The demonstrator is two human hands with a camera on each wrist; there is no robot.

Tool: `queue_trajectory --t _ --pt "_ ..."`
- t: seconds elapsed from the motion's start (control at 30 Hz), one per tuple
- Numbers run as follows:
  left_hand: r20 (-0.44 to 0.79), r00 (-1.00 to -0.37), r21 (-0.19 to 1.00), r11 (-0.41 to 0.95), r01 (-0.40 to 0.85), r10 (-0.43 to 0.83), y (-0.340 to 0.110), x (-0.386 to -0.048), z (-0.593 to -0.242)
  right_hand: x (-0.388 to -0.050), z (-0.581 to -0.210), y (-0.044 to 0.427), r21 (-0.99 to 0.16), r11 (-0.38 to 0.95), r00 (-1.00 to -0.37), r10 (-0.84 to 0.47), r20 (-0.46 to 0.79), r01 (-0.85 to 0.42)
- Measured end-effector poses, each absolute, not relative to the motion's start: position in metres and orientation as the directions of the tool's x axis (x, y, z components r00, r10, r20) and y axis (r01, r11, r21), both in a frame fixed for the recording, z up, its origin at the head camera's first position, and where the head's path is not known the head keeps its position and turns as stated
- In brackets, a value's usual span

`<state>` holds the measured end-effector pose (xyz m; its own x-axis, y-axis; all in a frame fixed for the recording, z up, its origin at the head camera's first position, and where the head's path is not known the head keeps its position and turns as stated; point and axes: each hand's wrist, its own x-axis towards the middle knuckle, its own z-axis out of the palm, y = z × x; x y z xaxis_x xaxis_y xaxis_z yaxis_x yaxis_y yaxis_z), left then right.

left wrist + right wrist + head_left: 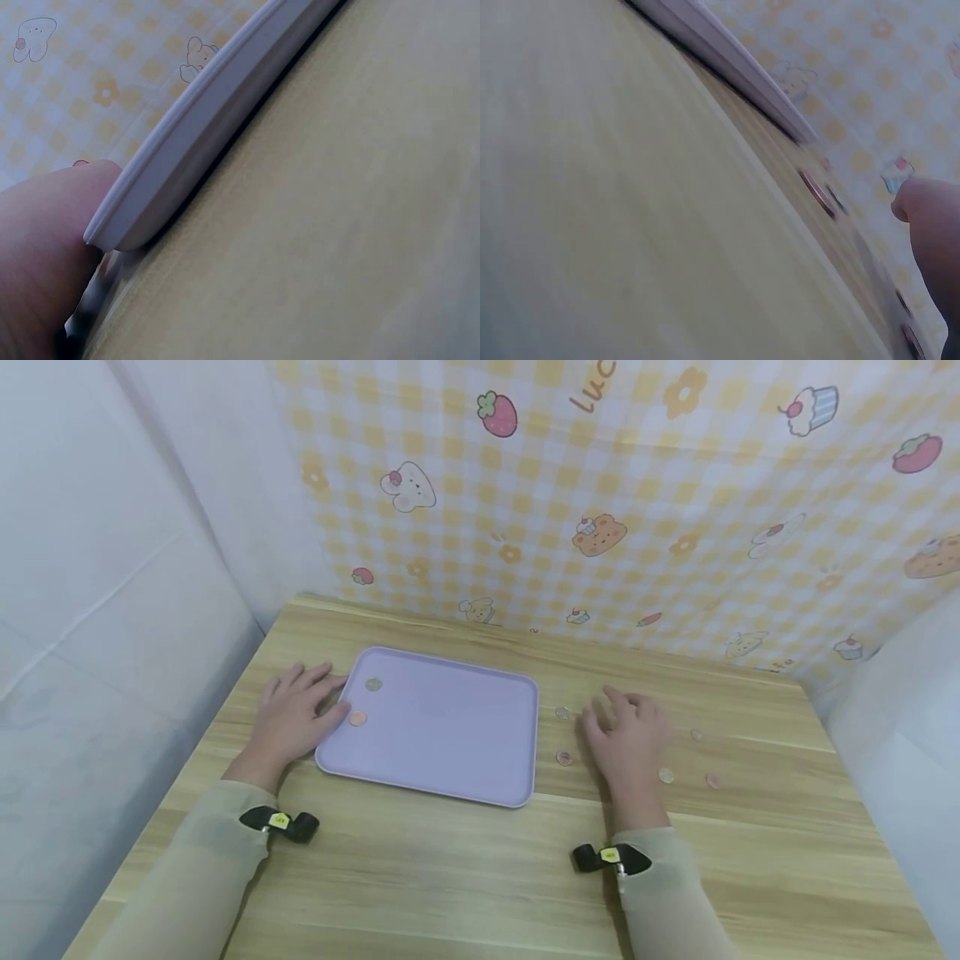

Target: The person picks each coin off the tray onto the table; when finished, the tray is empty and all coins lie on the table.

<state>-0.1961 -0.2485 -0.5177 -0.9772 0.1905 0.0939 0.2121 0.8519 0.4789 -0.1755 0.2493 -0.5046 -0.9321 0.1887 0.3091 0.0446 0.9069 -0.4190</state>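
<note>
A shallow lilac tray (442, 718) lies flat on the table. Inside it, by the left side, are a silvery coin (373, 684) and a copper-coloured coin (357, 718). My left hand (295, 714) rests at the tray's left edge; its thumb (75, 195) lies over the rim and the other fingers are spread outside. To the right of the tray my right hand (628, 735) hovers low over the table, fingers loosely bent, no thing visible in it. Left of it lie a silvery coin (562, 713) and a darker, reddish coin (563, 758).
Right of my right hand lie a pale coin (666, 774), a dull coin (696, 734) and a copper-toned coin (712, 780). The wood-grain table (420, 877) ends at a yellow checked cloth (525, 493) behind, with white cloth (97, 610) at the left.
</note>
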Motion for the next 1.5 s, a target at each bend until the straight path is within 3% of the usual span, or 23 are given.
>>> queue_trajectory --t 0.33,0.57,0.7,1.0,1.33,1.5 --pt "0.097 -0.977 0.477 0.853 0.213 0.19 -0.248 -0.196 -0.516 -0.183 -0.513 0.195 -0.433 0.889 -0.902 0.062 0.428 -0.145" --pt "0.096 -0.977 0.476 0.854 0.211 0.189 -0.248 -0.195 -0.518 -0.184 -0.511 0.155 -0.39 0.896 -0.897 -0.018 0.442 -0.21" --pt "0.091 -0.979 0.471 0.858 0.206 0.185 -0.249 -0.194 -0.518 -0.181 -0.509 0.135 -0.368 0.904 -0.873 -0.013 0.488 -0.219" --pt "0.105 -0.978 0.463 0.862 0.208 0.18 -0.246 -0.194 -0.517 -0.175 -0.505 0.104 -0.328 0.936 -0.919 0.013 0.393 -0.127" --pt "0.115 -0.98 0.479 0.856 0.197 0.161 -0.248 -0.193 -0.519 -0.171 -0.511 0.064 -0.329 0.907 -0.871 -0.079 0.484 -0.265" --pt "0.119 -0.982 0.505 0.843 0.188 0.147 -0.247 -0.194 -0.518 -0.17 -0.512 0.045 -0.335 0.893 -0.875 -0.118 0.469 -0.3"
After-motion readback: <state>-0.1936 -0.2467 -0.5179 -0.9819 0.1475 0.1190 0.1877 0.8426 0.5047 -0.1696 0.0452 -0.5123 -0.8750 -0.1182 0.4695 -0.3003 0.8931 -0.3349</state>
